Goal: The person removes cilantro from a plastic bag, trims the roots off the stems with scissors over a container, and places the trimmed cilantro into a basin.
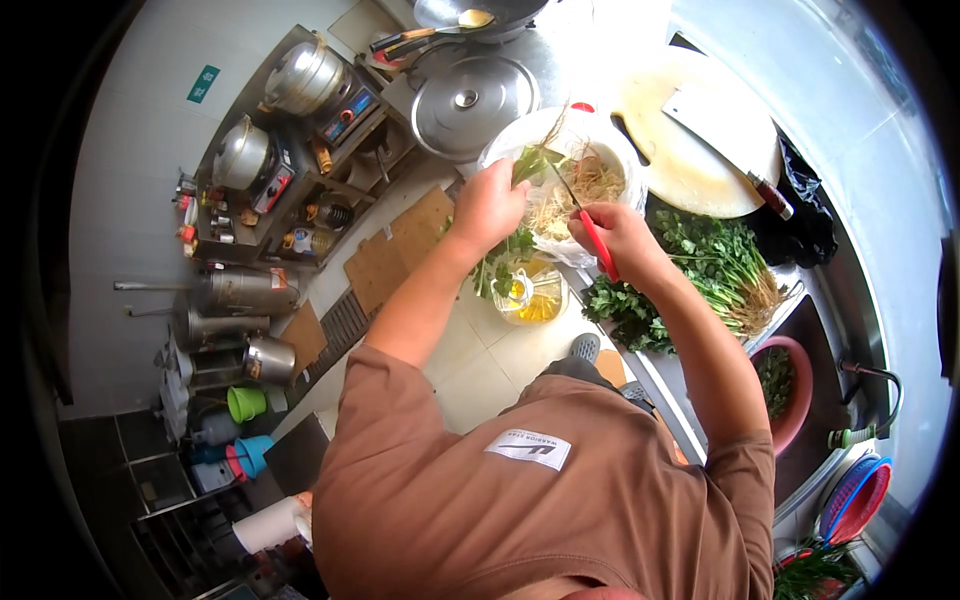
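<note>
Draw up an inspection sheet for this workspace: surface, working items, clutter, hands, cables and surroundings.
Surface: metal counter, glare toward the top of the picture; cleaver lying on a round cutting board.
Working items: leafy stems, red-handled cutting tool, white lined bucket containing pale stringy scraps, heap of greens with roots on.
Clutter: black plastic bag beside the cutting board; container of yellow liquid.
Hands: left hand grips the leafy stems; right hand grips the cutting tool, blade close to the stems.
Cables: nothing seen.
Surroundings: two pots on burners, left of picture; pink basin with greens inside.
</note>
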`<state>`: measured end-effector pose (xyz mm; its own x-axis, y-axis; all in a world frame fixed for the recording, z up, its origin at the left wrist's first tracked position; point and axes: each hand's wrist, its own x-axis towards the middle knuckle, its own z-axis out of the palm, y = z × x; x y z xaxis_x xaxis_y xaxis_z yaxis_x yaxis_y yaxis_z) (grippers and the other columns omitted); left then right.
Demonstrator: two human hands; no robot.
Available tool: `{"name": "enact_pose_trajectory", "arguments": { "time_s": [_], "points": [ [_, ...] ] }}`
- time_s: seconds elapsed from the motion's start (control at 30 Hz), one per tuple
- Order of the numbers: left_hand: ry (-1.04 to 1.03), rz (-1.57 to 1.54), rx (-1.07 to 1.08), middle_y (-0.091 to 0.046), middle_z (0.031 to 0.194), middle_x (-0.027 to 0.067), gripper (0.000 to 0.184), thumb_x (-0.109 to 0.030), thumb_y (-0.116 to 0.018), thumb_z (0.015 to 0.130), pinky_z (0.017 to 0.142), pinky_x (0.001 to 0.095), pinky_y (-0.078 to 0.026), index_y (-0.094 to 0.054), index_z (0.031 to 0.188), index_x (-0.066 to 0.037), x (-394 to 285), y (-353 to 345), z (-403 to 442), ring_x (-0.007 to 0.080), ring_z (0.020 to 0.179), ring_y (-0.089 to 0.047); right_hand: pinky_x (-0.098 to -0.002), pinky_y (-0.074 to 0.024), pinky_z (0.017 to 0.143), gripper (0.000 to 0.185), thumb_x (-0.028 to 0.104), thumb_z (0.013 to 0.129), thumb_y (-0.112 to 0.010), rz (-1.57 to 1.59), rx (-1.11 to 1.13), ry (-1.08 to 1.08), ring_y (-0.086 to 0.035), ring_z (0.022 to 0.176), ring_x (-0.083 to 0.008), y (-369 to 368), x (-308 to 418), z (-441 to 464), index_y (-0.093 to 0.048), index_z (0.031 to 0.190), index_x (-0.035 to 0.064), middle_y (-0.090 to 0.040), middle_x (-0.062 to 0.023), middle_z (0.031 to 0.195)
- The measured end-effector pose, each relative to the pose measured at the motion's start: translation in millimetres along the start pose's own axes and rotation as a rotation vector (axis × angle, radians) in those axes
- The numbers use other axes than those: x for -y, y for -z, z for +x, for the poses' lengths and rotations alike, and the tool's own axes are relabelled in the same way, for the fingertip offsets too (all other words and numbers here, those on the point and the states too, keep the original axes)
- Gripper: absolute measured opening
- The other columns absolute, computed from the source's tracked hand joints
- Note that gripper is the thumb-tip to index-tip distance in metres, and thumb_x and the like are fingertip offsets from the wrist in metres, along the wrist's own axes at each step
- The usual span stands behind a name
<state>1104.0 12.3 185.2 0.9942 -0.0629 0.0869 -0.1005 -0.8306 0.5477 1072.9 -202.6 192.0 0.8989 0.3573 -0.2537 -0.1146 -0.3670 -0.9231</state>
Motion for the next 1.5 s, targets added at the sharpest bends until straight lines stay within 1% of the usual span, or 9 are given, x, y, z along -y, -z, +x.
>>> {"name": "enact_pose_trajectory", "arguments": {
  "time_s": [0.23,0.53,0.63,0.73,0.8,1.1,1.23,1.3,1.5],
  "points": [
    [-0.202,0.408,-0.242,-0.065,0.079,0.0188,0.009,-0.004,-0.057,0.078,0.063,0.0478,-0.053,-0.055,0.086,-0.002,12.8,-10.2,4.8,0.0378,0.07,-0.066,-0.0356,-0.0497,0.072,0.034,0.029,0.088,-0.063,-0.011,-0.115,0.159,-0.063,0.072,-0.0214,-8.8,0.1,-19.6,-0.066,0.103,-0.0021,-0.066,-0.0208,0.08],
    [-0.295,0.389,-0.246,-0.065,0.081,0.0184,0.012,-0.002,-0.057,0.077,0.064,0.0462,-0.053,-0.054,0.089,-0.002,4.4,-10.1,1.3,0.0372,0.07,-0.066,-0.0352,-0.0499,0.073,0.037,0.029,0.088,-0.064,0.075,0.054,0.034,-0.064,0.074,-0.0229,-7.6,-0.4,-5.4,-0.066,0.107,-0.0027,-0.067,-0.0203,0.08],
    [-0.289,0.391,-0.218,-0.065,0.081,0.0186,0.012,-0.002,-0.058,0.077,0.064,0.0462,-0.053,-0.054,0.089,-0.002,5.1,-13.8,-0.8,0.0372,0.071,-0.066,-0.027,-0.0467,0.066,0.046,0.031,0.091,-0.065,0.034,0.087,0.027,-0.056,0.07,-0.0106,-6.9,-2.9,-1.2,-0.063,0.12,-0.0052,-0.064,-0.0046,0.082],
    [-0.266,0.387,-0.209,-0.065,0.08,0.0184,0.012,-0.002,-0.058,0.077,0.065,0.046,-0.054,-0.054,0.088,-0.002,1.8,-14.6,-2.2,0.0371,0.071,-0.066,-0.029,-0.0482,0.07,0.045,0.031,0.09,-0.064,-0.044,0.047,0.04,-0.058,0.072,-0.013,-11.6,-5.5,4.0,-0.063,0.119,-0.0038,-0.065,-0.0082,0.082],
    [-0.261,0.397,-0.199,-0.065,0.08,0.0184,0.012,-0.002,-0.058,0.077,0.064,0.0461,-0.054,-0.054,0.088,-0.002,-0.8,-14.3,-3.3,0.0373,0.071,-0.066,-0.0425,-0.0498,0.076,0.035,0.034,0.088,-0.059,-0.096,-0.029,0.044,-0.066,0.081,-0.0363,-16.5,-8.6,7.2,-0.066,0.101,0.0025,-0.066,-0.0245,0.086],
    [-0.238,0.405,-0.156,-0.066,0.08,0.0194,0.011,-0.003,-0.058,0.077,0.064,0.0466,-0.055,-0.055,0.087,-0.002,-0.4,-20.1,-3.1,0.038,0.071,-0.067,-0.0475,-0.0499,0.076,0.026,0.027,0.089,-0.057,-0.241,-0.144,0.137,-0.064,0.087,-0.0418,-22.2,-9.4,8.3,-0.066,0.097,0.0047,-0.066,-0.0237,0.087],
    [-0.148,0.416,-0.108,-0.067,0.08,0.0193,0.011,-0.004,-0.059,0.077,0.065,0.0462,-0.055,-0.055,0.087,-0.002,-1.9,-19.2,-1.5,0.0376,0.072,-0.068,-0.0454,-0.0504,0.074,0.026,0.027,0.088,-0.059,-0.236,-0.103,0.138,-0.065,0.082,-0.0406,-25.0,-13.0,8.8,-0.066,0.095,0.0034,-0.066,-0.0236,0.083],
    [-0.15,0.428,-0.1,-0.067,0.08,0.0192,0.011,-0.004,-0.059,0.078,0.065,0.0461,-0.055,-0.056,0.087,-0.002,-3.8,-14.7,-0.2,0.0374,0.073,-0.068,-0.0307,-0.0498,0.066,0.037,0.026,0.09,-0.065,-0.085,-0.076,0.117,-0.062,0.066,-0.0198,-26.3,-14.3,6.2,-0.066,0.115,-0.0013,-0.068,-0.0156,0.08],
    [-0.2,0.434,-0.088,-0.067,0.08,0.0194,0.01,-0.003,-0.058,0.078,0.065,0.0461,-0.055,-0.056,0.087,-0.001,-5.9,-15.6,-4.2,0.0375,0.073,-0.068,-0.0322,-0.0503,0.07,0.04,0.031,0.09,-0.064,-0.035,-0.05,0.064,-0.063,0.072,-0.0191,-20.9,-12.4,7.4,-0.066,0.116,-0.001,-0.068,-0.0165,0.081]
  ]
}}
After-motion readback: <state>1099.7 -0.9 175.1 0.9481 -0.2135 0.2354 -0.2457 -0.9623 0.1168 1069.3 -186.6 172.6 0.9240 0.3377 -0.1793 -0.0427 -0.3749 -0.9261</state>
